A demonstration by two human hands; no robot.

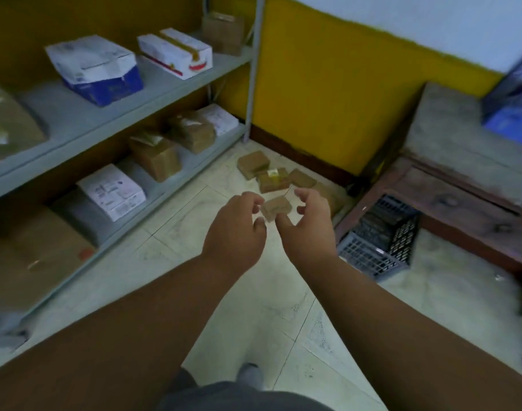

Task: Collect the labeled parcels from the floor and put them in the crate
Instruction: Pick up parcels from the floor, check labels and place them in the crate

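A small brown parcel (276,207) sits between my two hands, above the tiled floor. My left hand (239,229) has its curled fingers and thumb on the parcel's left end. My right hand (307,221) curls round its right end, thumb underneath. Beyond them, several more brown parcels lie on the floor in the corner: one at the back left (253,163), one with a small white and yellow label (272,180), and one to its right (303,178). A dark plastic crate (381,241) stands on the floor to the right, partly under a wooden table.
A grey metal shelf rack (153,93) along the left holds white and brown boxes on two levels. The wooden table with drawers (461,203) fills the right side, and a blue box (511,93) rests on it. A yellow wall closes the corner behind. My foot (249,375) is on the tiles.
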